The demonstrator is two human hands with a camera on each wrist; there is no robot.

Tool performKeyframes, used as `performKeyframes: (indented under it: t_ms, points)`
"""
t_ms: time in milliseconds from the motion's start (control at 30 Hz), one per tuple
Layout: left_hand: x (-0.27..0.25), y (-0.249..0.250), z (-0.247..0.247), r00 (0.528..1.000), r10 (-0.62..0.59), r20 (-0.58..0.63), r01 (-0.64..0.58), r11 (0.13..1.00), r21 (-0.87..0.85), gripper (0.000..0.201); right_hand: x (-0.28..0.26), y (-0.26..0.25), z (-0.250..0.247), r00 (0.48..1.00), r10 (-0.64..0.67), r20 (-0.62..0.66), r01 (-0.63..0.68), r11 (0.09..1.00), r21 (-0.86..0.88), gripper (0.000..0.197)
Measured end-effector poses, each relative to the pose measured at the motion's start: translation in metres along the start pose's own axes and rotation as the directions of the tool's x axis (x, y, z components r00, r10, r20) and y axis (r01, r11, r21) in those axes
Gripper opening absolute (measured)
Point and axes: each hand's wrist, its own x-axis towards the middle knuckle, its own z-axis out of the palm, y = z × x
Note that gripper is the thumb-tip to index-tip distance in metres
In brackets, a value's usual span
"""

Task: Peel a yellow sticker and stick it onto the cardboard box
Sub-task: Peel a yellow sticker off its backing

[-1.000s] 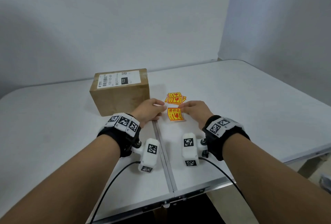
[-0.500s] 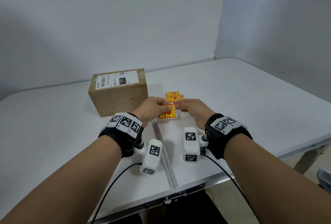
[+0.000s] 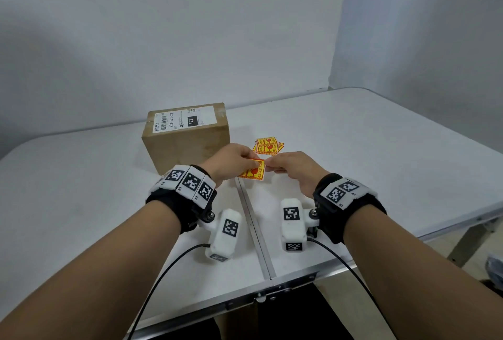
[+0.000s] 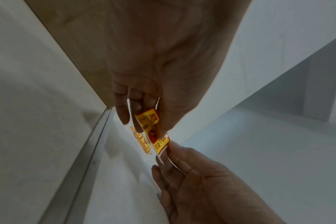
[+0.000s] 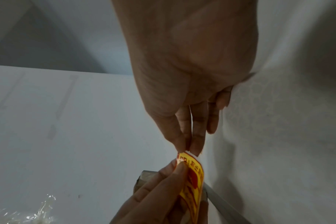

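A yellow sticker [image 3: 253,173] with red print hangs a little above the white table, held between both hands. My left hand [image 3: 234,161] pinches its left part with thumb and fingers; the left wrist view shows the sticker [image 4: 153,130] under the thumb. My right hand [image 3: 288,167] pinches the sticker's right corner, where the right wrist view shows a white backing edge [image 5: 190,153] at the fingertips of that hand and the sticker [image 5: 194,181] bent. The cardboard box [image 3: 187,138], with a white shipping label on top, stands just left of and behind my left hand.
A small pile of yellow stickers [image 3: 268,146] lies on the table behind my hands. A metal seam [image 3: 253,220] runs down the table's middle towards its front edge. Crinkled clear plastic [image 5: 29,212] shows low in the right wrist view.
The sticker lay flat on the table a second ago; both hands have since lifted it, and they now pinch it between them, slightly closer to the box.
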Motion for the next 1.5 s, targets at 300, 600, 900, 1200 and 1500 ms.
performKeyframes:
  t_ms: [300,600,900,1200,1500]
  points:
    - [0.001,0.004,-0.001,0.998,0.054,-0.025,-0.047,0.973,0.226,0.016,-0.003,-0.003,0.002,0.999,0.046,0.015,-0.045,0.998,-0.031,0.018]
    - [0.002,0.003,0.007,0.965,0.231,-0.122,-0.174,0.916,0.361,0.023,0.0,0.0,0.002,0.998,0.055,-0.004,-0.055,0.997,-0.055,0.011]
    - [-0.004,0.008,0.008,0.957,0.249,-0.15,-0.189,0.924,0.333,0.017,0.0,0.003,0.004,0.999,0.041,-0.015,-0.041,0.999,-0.005,0.018]
    - [-0.001,0.003,0.016,0.968,0.177,-0.178,-0.149,0.976,0.157,0.012,0.0,0.005,0.002,0.999,0.029,-0.023,-0.028,0.999,0.025,0.027]
    - [-0.002,0.002,0.016,0.963,0.204,-0.177,-0.162,0.96,0.227,0.014,-0.003,0.005,0.002,0.999,0.035,-0.008,-0.034,0.999,0.031,0.017]
